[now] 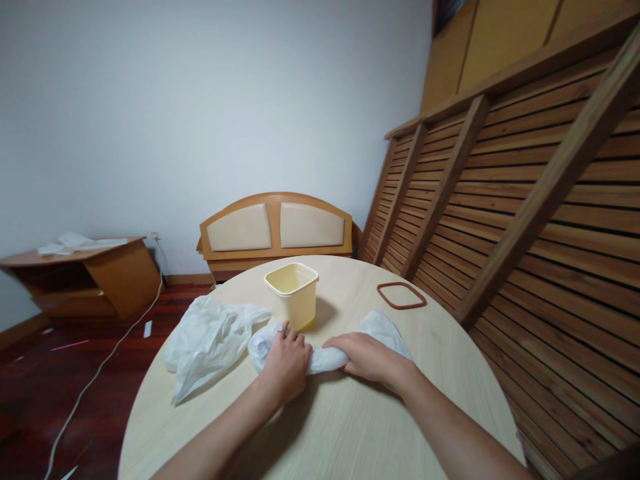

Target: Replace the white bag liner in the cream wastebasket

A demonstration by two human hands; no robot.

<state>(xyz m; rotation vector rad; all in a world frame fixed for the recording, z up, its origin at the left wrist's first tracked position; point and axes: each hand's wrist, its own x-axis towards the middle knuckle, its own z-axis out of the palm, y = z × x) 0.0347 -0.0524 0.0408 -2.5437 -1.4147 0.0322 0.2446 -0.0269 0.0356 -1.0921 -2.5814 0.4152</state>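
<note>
A white plastic bag [324, 360], bunched into a strip, lies across the middle of the table in front of a yellow container. My left hand [290, 363] is closed on its left part, close to the container's front. Around its right part my right hand [365, 357] is closed, with loose plastic spreading out behind that hand. The square yellow container [296, 303] stands upright and has no lid on. Another crumpled white bag [205, 340] rests at the left. Toward the back right lies a flat reddish-brown square ring [381, 294].
The round pale table [350, 433] fills the front. Beyond it stands a wooden headboard [276, 230]. Slatted wooden panels [500, 200] lean along the right. At the left are a low cabinet [125, 280] and a white cable [105, 365] on the floor.
</note>
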